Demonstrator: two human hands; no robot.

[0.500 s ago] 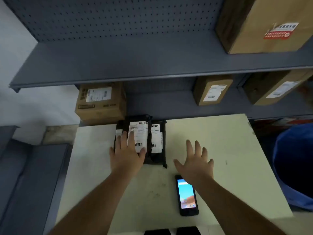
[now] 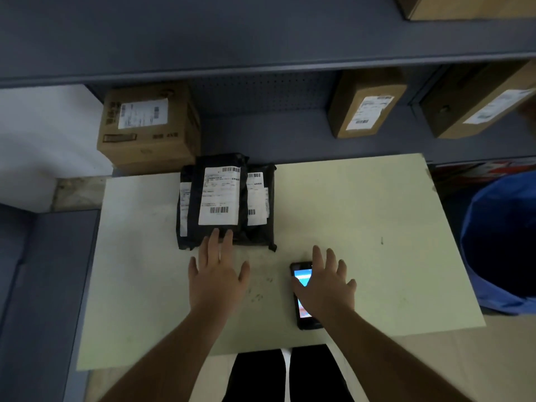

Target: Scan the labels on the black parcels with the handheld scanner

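Black parcels [image 2: 226, 233] with white barcode labels lie stacked at the back middle of the pale table [image 2: 362, 216]; the top label faces up, others peek out left and right. My left hand [image 2: 217, 274] is spread flat, its fingertips touching the stack's near edge. The handheld scanner [image 2: 301, 297], a dark phone-like device with a lit screen, lies on the table right of centre. My right hand [image 2: 327, 282] hovers spread over it, covering most of the screen; it holds nothing.
Grey shelving [image 2: 261, 53] runs behind the table, with cardboard boxes [image 2: 148, 126] at left and more boxes [image 2: 368, 105] at right. A blue bin [image 2: 501, 242] stands at the table's right edge. A grey unit [image 2: 43, 285] sits at the left.
My left hand slid back off the top label to the stack's near edge. My right hand moved back over the scanner. The view tilted down.
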